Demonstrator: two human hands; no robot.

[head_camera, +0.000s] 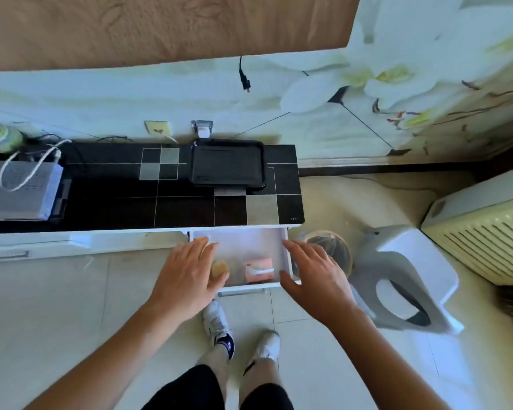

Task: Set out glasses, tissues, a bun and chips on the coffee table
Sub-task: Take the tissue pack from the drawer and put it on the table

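Nearby, stool (403, 279) (grey), bin (333, 250), black tray (227, 167)

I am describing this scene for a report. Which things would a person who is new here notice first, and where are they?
The eye goes first to the open white drawer at the bottom centre, with the left hand and the right hand spread open over it. Inside lie a round bun and a pink tissue pack. Above, an empty black tray sits on the black tiled cabinet top.
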